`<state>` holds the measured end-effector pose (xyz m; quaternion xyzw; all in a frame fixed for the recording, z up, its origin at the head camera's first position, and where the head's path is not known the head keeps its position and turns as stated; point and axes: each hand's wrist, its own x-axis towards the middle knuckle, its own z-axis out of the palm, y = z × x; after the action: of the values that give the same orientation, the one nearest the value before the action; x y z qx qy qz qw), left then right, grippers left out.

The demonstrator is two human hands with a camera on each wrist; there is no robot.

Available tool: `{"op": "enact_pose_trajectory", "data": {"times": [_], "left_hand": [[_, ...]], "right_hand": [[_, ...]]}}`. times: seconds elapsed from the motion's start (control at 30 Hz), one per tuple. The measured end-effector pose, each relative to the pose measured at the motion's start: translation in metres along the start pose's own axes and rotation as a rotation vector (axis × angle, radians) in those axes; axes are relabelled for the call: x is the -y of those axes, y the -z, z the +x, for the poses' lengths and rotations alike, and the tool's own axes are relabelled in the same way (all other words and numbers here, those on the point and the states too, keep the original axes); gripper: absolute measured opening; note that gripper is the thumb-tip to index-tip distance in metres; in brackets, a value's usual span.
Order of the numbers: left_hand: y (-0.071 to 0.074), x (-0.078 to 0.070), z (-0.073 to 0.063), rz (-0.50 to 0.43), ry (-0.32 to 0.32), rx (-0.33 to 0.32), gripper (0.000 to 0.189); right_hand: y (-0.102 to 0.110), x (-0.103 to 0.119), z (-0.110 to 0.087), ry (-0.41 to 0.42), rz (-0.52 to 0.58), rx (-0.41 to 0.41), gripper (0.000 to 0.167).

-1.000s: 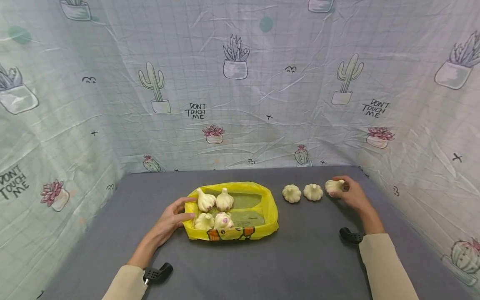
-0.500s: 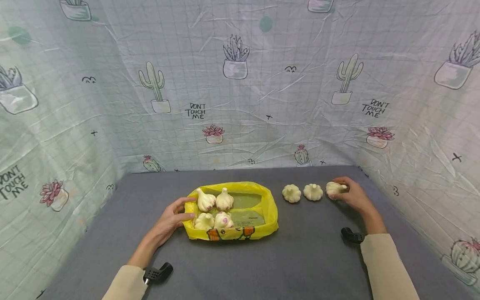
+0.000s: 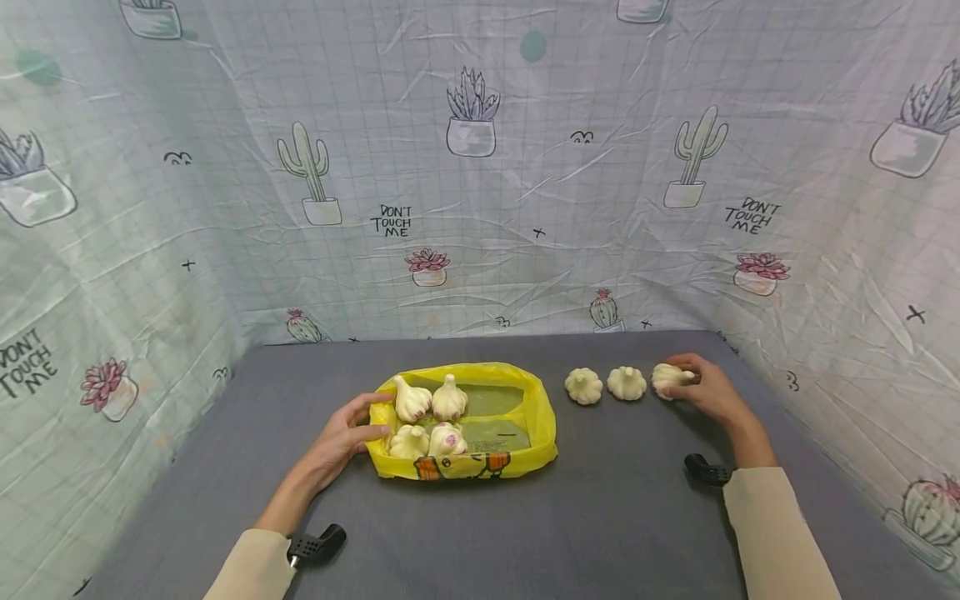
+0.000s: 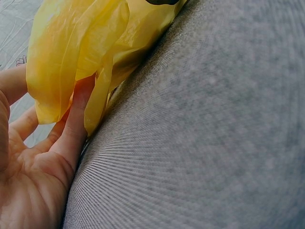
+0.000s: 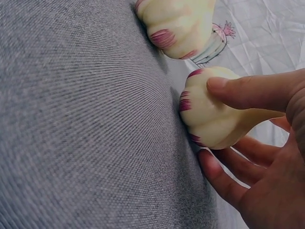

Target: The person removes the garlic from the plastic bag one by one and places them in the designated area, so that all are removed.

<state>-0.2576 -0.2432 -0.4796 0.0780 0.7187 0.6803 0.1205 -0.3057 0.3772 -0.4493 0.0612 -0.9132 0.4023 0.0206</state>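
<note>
In the head view my left hand (image 3: pixel 341 437) grips the left end of a yellow plastic bag (image 3: pixel 546 417), folded open like a shallow tray. Several garlic bulbs (image 3: pixel 448 402) sit in its left half. The left wrist view shows the bag's yellow plastic (image 4: pixel 105 43) between my thumb and fingers. At the right, my right hand (image 3: pixel 708 390) holds a garlic bulb (image 3: pixel 667 380) tilted, its stem toward the palm. Up close in the right wrist view, my thumb presses this purple-streaked garlic bulb (image 5: pixel 209 112) from one side while fingers lie on the other.
Two more garlic bulbs, one nearer the bag (image 3: pixel 583 387) and one nearer my right hand (image 3: pixel 626 383), stand in a row on the grey cloth-covered table (image 3: pixel 570 525). A cactus-patterned curtain (image 3: pixel 540 192) encloses the back and sides.
The garlic bulb in my right hand has tipped over, its stem swinging rightward and down. That hand has shifted slightly right. My left hand and the bag stay put.
</note>
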Motion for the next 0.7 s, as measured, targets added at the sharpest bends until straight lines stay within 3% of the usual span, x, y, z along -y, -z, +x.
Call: {"op": "enact_pose_trajectory", "data": {"times": [0.7], "left_hand": [[-0.0003, 0.0007, 0.0001, -0.001, -0.002, -0.003, 0.062]], "right_hand": [[0.0003, -0.0011, -0.0011, -0.003, 0.022, 0.02, 0.063]]}}
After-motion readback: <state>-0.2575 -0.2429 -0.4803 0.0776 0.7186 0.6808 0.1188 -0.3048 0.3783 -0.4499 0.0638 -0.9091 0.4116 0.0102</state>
